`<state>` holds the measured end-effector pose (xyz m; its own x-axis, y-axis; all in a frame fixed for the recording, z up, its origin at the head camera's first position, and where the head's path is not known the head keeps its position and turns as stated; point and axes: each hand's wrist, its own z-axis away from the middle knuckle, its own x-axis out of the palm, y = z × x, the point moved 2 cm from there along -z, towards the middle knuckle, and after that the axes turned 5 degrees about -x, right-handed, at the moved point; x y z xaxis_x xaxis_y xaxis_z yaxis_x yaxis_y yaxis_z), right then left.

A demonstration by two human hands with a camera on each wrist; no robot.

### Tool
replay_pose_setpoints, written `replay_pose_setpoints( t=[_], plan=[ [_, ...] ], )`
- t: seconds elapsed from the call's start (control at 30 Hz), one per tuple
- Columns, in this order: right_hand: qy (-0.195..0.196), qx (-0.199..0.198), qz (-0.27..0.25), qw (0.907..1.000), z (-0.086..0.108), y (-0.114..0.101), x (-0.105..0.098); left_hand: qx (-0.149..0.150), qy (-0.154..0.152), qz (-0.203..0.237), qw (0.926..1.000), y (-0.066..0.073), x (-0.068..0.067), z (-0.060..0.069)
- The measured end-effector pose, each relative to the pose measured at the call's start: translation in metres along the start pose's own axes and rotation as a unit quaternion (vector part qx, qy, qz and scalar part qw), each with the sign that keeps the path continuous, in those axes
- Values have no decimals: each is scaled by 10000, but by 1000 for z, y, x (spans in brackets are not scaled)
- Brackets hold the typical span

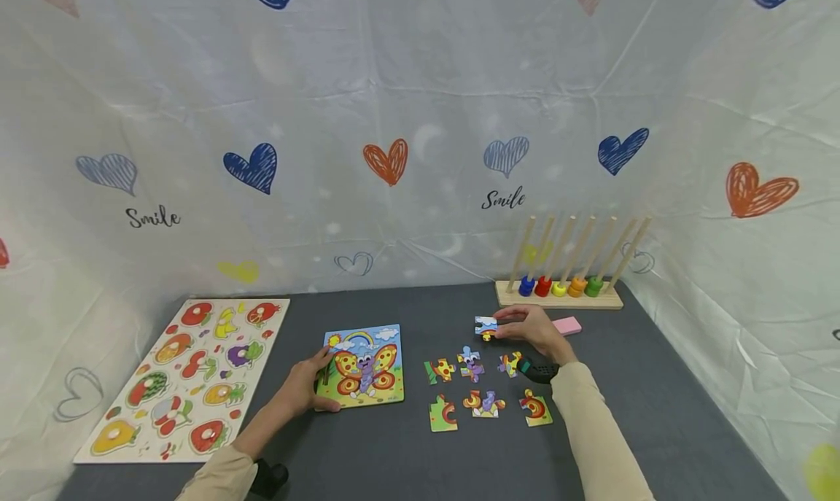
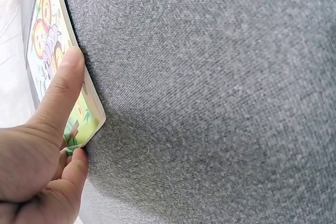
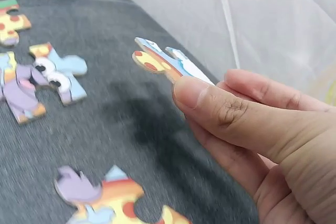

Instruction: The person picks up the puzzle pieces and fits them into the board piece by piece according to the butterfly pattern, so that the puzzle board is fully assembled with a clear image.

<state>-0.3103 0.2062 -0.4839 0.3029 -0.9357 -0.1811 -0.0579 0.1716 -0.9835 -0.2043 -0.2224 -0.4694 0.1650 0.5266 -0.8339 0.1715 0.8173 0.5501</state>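
Two sleeves (image 1: 219, 475), cream: reaching in from the near side, a dark wrist device (image 1: 541, 372) sitting at the right cuff.
Table (image 1: 367, 457), dark grey: bearing everything below.
Lower row, three pieces (image 1: 442, 413): lying apart from one another, green and red-orange at both ends, a purple one between.
Left hand (image 1: 303, 384): grasping the butterfly board at its near left corner, thumb lying along the near edge, fingers curling at the left side.
Butterfly board (image 1: 357, 340): facing up, showing a butterfly under a rainbow.
Fruit board (image 1: 147, 453), white: lying at far left, showing coloured fruit.
Upper row, three pieces (image 1: 470, 364): lying between the butterfly board and the right wrist, the middle one showing a purple face.
Right hand (image 1: 534, 329): pinching a sky piece (image 1: 484, 326) between thumb and fingers, holding it above the table beyond the upper row.
Pink block (image 1: 567, 326): lying just beside the right hand.
Rack (image 1: 518, 299), wooden: standing at the back, its pegs leaning, coloured rings (image 1: 542, 287) sitting low on them.
Curtain (image 1: 420, 63), white, heart-printed: hanging behind
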Motion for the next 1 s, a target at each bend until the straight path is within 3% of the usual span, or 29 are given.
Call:
replay_pose_setpoints(
  t=[0.57,1.0],
  plan=[
    [-723,-333,-465,9957,-32,-14,63,-180,51,84,9998,-4,-1,2],
    [-891,-469,-799,9917,-51,-23,123,-190,116,112,9997,-6,2,-1]
  ],
)
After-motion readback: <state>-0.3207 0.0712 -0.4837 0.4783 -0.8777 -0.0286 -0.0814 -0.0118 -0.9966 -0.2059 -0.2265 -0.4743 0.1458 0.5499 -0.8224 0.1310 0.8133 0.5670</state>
